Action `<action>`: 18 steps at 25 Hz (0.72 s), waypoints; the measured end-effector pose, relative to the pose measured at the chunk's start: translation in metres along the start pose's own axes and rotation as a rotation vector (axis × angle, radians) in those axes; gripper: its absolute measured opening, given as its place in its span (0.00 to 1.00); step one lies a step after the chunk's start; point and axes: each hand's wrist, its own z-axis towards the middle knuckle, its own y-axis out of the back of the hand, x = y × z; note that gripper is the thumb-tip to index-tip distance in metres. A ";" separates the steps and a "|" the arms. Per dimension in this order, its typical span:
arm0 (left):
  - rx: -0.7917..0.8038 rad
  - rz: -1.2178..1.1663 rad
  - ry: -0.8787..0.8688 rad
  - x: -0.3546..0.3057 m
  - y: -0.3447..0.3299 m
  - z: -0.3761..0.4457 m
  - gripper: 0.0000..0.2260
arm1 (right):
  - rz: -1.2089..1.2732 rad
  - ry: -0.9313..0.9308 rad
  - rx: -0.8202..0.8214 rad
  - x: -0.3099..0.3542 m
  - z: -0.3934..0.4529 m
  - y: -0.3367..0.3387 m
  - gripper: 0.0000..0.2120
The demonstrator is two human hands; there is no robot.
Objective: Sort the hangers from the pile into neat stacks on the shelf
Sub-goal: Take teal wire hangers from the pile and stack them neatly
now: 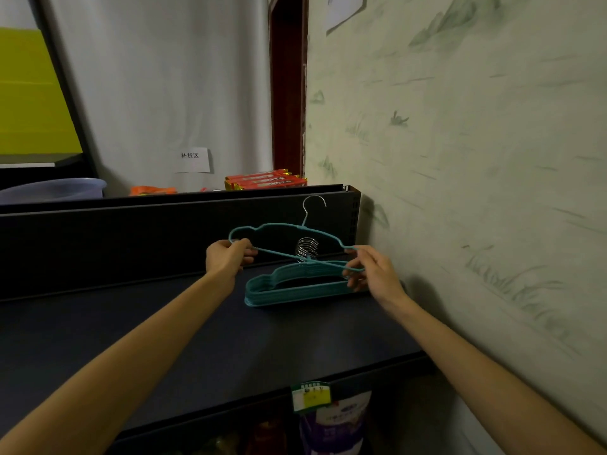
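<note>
A single teal hanger point(282, 228) with a silver hook is held up above the dark shelf point(164, 323). My left hand point(226, 257) grips its left end and my right hand point(371, 272) pinches its right end. Just below it a neat stack of teal hangers point(289, 290) lies flat on the shelf by the wall, their silver hooks point(307, 249) bunched together at the back. My right hand hides the stack's right end.
The shelf's black back panel point(131, 238) rises behind the stack. The painted wall point(476, 159) closes off the right side. Red packets point(266, 180) and a bluish basin point(56, 190) sit beyond the panel. A price tag point(310, 395) hangs on the shelf's front edge.
</note>
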 end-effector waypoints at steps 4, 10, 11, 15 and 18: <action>0.036 0.041 -0.055 0.008 0.007 0.002 0.05 | -0.313 0.028 0.016 -0.005 0.023 0.027 0.12; 0.113 0.818 -0.614 0.025 0.035 0.005 0.20 | -0.834 0.116 -0.111 -0.005 0.041 0.052 0.11; 0.146 0.955 -0.684 0.027 0.037 0.005 0.22 | -0.906 0.126 -0.118 -0.005 0.041 0.052 0.12; 0.247 1.248 -0.742 0.030 0.038 0.007 0.24 | -1.122 0.115 -0.024 -0.011 0.045 0.048 0.14; 0.288 1.187 -0.682 0.032 0.040 0.014 0.23 | -1.139 0.072 0.025 -0.018 0.044 0.049 0.14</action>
